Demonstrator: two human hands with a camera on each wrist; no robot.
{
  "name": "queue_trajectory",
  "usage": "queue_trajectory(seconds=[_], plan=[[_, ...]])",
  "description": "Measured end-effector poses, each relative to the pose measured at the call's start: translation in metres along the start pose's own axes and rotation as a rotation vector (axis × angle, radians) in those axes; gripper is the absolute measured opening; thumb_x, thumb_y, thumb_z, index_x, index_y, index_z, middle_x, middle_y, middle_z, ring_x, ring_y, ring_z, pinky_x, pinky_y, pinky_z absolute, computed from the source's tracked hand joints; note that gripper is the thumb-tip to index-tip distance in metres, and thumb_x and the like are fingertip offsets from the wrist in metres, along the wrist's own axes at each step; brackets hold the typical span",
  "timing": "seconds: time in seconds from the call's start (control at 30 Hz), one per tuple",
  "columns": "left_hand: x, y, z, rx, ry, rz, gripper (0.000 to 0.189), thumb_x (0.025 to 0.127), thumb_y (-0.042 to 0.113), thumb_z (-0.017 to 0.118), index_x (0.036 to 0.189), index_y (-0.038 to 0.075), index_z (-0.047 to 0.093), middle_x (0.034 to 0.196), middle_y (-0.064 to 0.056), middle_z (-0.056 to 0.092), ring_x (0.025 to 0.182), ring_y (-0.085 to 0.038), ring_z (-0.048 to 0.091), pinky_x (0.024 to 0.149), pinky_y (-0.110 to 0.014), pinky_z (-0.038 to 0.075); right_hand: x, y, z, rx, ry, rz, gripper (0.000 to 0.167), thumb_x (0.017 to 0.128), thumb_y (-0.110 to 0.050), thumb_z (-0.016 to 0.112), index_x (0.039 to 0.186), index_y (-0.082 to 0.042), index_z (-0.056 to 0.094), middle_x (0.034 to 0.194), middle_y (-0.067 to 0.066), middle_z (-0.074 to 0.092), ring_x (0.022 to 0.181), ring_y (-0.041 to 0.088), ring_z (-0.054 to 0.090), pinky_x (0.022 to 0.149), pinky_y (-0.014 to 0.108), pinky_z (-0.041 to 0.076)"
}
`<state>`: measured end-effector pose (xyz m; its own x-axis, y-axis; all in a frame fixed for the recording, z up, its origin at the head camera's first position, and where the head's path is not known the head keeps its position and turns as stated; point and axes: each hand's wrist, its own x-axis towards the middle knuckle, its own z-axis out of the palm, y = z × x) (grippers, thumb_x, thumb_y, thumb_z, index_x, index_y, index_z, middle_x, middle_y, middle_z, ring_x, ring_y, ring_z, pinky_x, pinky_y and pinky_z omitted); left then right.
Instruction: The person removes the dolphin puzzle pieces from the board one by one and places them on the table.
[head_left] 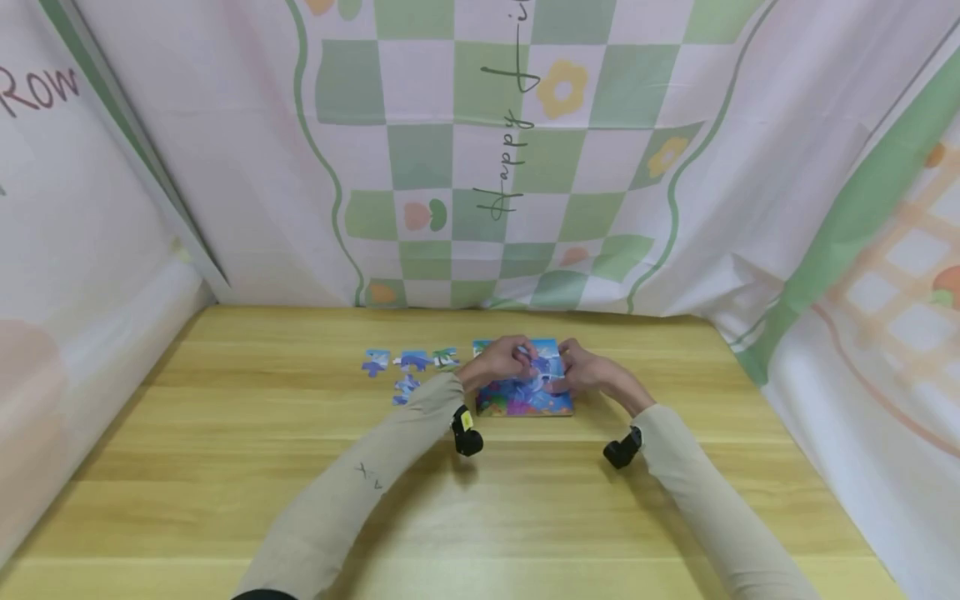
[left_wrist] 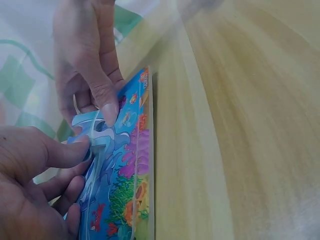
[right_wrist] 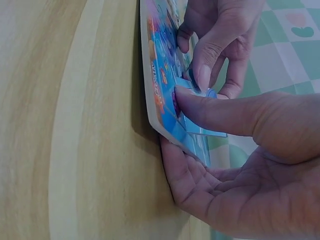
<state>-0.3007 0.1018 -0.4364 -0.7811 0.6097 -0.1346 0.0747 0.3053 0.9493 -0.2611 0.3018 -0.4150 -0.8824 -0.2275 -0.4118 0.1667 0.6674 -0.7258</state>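
A colourful jigsaw puzzle board (head_left: 517,404) with an undersea picture lies on the table, its pieces partly raised. My left hand (head_left: 504,358) is over its middle, thumb and fingers pinching a blue puzzle piece (left_wrist: 98,151) that tilts up from the board. At the board's right side, my right hand (head_left: 588,372) grips the edge. Its thumb (right_wrist: 215,107) presses on the top beside a lifted blue piece, while the other fingers (right_wrist: 182,172) curl beneath the edge. The two thumbs are close together. Part of the picture is hidden under both hands.
Several loose puzzle pieces (head_left: 412,360) lie left of the board on the wooden table (head_left: 525,517). A patterned curtain (head_left: 491,167) hangs along the table's back edge, with more cloth at both sides. Each wrist carries a small black camera (head_left: 467,435).
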Motion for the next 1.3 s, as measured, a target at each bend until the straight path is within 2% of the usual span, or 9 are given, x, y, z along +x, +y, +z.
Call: queue_trajectory(seconds=[0.13, 0.3, 0.43, 0.53, 0.7, 0.87, 1.17, 1.23, 1.3], plan=[[0.000, -0.002, 0.001, -0.026, 0.009, 0.012, 0.023, 0.093, -0.011, 0.069, 0.114, -0.005, 0.062, 0.094, -0.010, 0.065, 0.085, -0.016, 0.062, 0.074, -0.024, 0.054, 0.000, -0.001, -0.001, -0.019, 0.003, 0.009, 0.077, 0.099, -0.002, 0.069, 0.146, 0.015, 0.010, 0.123, 0.031, 0.060, 0.096, 0.026, 0.066, 0.083, 0.034, 0.059], [-0.003, -0.006, 0.003, -0.055, 0.038, 0.021, 0.024, 0.092, -0.009, 0.071, 0.114, -0.006, 0.063, 0.096, -0.015, 0.072, 0.082, -0.015, 0.065, 0.070, -0.023, 0.053, -0.001, -0.001, -0.001, -0.037, 0.005, 0.018, 0.076, 0.100, -0.004, 0.068, 0.147, 0.015, 0.011, 0.129, 0.034, 0.056, 0.103, 0.031, 0.064, 0.088, 0.038, 0.058], [-0.005, -0.003, 0.001, -0.098, 0.095, 0.028, 0.025, 0.091, -0.005, 0.074, 0.115, -0.006, 0.066, 0.102, -0.018, 0.075, 0.085, -0.017, 0.068, 0.076, -0.026, 0.058, -0.002, -0.001, 0.000, -0.023, 0.003, 0.012, 0.075, 0.099, -0.002, 0.068, 0.146, 0.016, 0.011, 0.132, 0.037, 0.055, 0.108, 0.037, 0.065, 0.092, 0.043, 0.059], [-0.008, 0.001, -0.003, -0.134, 0.132, 0.020, 0.026, 0.091, -0.003, 0.076, 0.116, -0.004, 0.067, 0.105, -0.020, 0.075, 0.090, -0.024, 0.071, 0.081, -0.030, 0.060, -0.001, -0.001, 0.000, -0.015, 0.005, 0.011, 0.076, 0.098, -0.001, 0.069, 0.146, 0.016, 0.012, 0.132, 0.038, 0.055, 0.109, 0.038, 0.066, 0.093, 0.043, 0.059], [-0.015, 0.003, -0.015, -0.233, 0.094, -0.018, 0.031, 0.094, -0.004, 0.071, 0.124, -0.004, 0.062, 0.110, -0.024, 0.074, 0.101, -0.040, 0.073, 0.084, -0.040, 0.064, 0.000, -0.002, 0.001, -0.013, 0.002, 0.026, 0.077, 0.098, -0.001, 0.069, 0.147, 0.014, 0.012, 0.129, 0.036, 0.055, 0.102, 0.033, 0.067, 0.089, 0.040, 0.060], [-0.021, -0.001, -0.026, -0.317, 0.063, -0.021, 0.033, 0.096, -0.007, 0.068, 0.128, -0.005, 0.061, 0.112, -0.026, 0.072, 0.097, -0.039, 0.074, 0.086, -0.044, 0.064, 0.001, -0.002, 0.000, -0.010, 0.001, 0.037, 0.076, 0.099, -0.002, 0.068, 0.148, 0.013, 0.012, 0.130, 0.036, 0.055, 0.098, 0.029, 0.068, 0.087, 0.038, 0.060], [-0.041, 0.001, -0.051, -0.244, 0.041, 0.030, 0.036, 0.100, 0.002, 0.067, 0.136, -0.002, 0.064, 0.121, -0.027, 0.072, 0.088, -0.022, 0.075, 0.097, -0.054, 0.059, 0.000, -0.002, 0.002, -0.012, 0.014, 0.050, 0.077, 0.098, -0.002, 0.070, 0.149, 0.012, 0.013, 0.132, 0.036, 0.052, 0.106, 0.035, 0.065, 0.093, 0.042, 0.059], [-0.047, 0.003, -0.057, -0.239, 0.049, 0.030, 0.037, 0.100, 0.004, 0.068, 0.137, -0.002, 0.064, 0.124, -0.025, 0.071, 0.094, -0.024, 0.075, 0.101, -0.055, 0.057, -0.001, -0.002, 0.003, -0.017, 0.021, 0.050, 0.077, 0.098, -0.002, 0.070, 0.149, 0.012, 0.014, 0.133, 0.037, 0.052, 0.109, 0.038, 0.065, 0.096, 0.044, 0.058], [-0.054, 0.005, -0.065, -0.273, 0.053, 0.019, 0.038, 0.101, 0.006, 0.068, 0.138, -0.002, 0.063, 0.128, -0.025, 0.069, 0.107, -0.034, 0.072, 0.106, -0.057, 0.053, -0.001, -0.003, 0.003, -0.028, 0.023, 0.042, 0.078, 0.098, -0.003, 0.070, 0.149, 0.013, 0.013, 0.136, 0.039, 0.051, 0.112, 0.041, 0.064, 0.098, 0.046, 0.057]])
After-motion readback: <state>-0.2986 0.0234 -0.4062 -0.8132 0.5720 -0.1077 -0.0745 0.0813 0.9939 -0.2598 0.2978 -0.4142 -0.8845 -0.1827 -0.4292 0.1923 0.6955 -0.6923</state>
